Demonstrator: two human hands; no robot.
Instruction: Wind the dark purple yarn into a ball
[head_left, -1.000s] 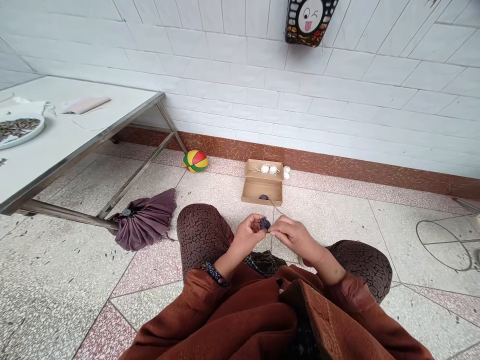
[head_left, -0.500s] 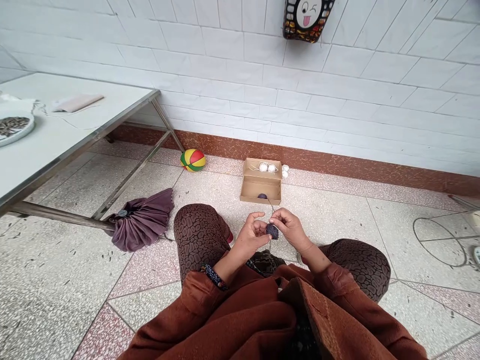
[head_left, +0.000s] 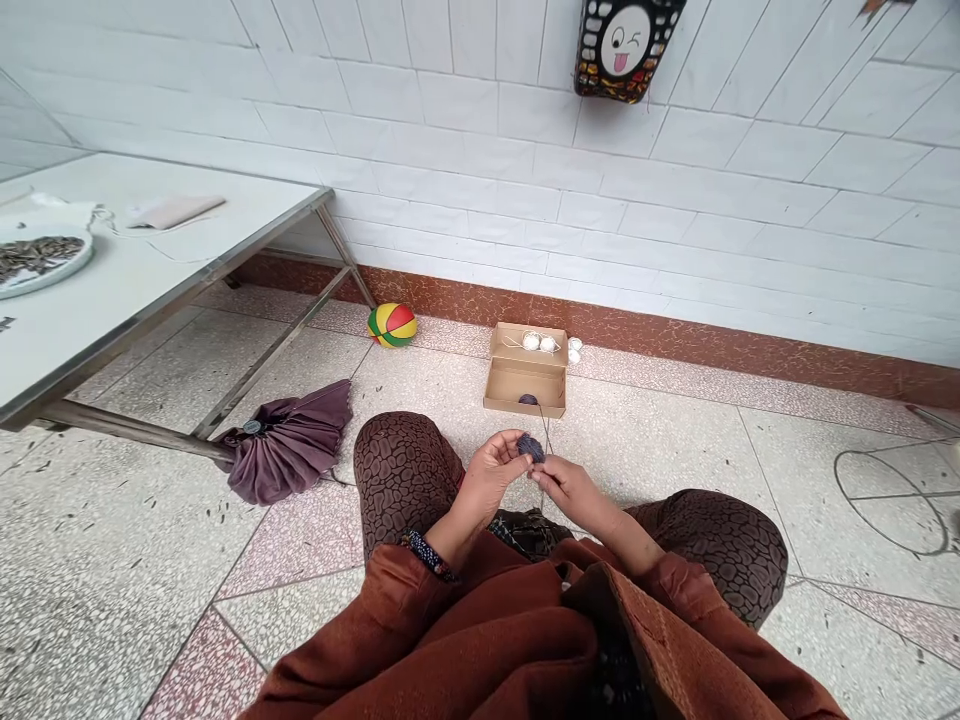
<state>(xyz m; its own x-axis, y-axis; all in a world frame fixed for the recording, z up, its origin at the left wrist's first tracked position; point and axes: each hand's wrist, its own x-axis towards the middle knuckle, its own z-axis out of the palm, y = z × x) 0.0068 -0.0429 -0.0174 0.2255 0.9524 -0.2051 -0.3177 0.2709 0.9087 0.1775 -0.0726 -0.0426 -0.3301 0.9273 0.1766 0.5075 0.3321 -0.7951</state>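
Two bare hands at work with dark yarn, seen from above. At the lower centre of the frame, the left hand [head_left: 484,478] grips a small dark yarn ball [head_left: 531,446] between thumb and fingers. The right hand [head_left: 576,490] meets the ball's lower right edge, its fingers closed together; whether they pinch the yarn is too small to tell. A thin dark strand [head_left: 545,428] runs from the hands up toward an open cardboard box [head_left: 525,378] at the centre. Within the box's near compartment, against the front wall, lies a second dark ball [head_left: 528,399]. Two white balls [head_left: 540,342] with loose thread rest in the far compartment; further white balls [head_left: 574,350] sit just beside its right edge. To the left, on the floor, are a striped toy ball [head_left: 392,325], near the skirting, and a purple folded umbrella [head_left: 292,440]. The counter [head_left: 247,205], upper left, bears a white dish [head_left: 81,262] of dark pieces and a pale pink flat article [head_left: 176,210]. A black openwork basket [head_left: 628,50] hangs at the upper right; a wire ring [head_left: 892,497] appears at the right edge.
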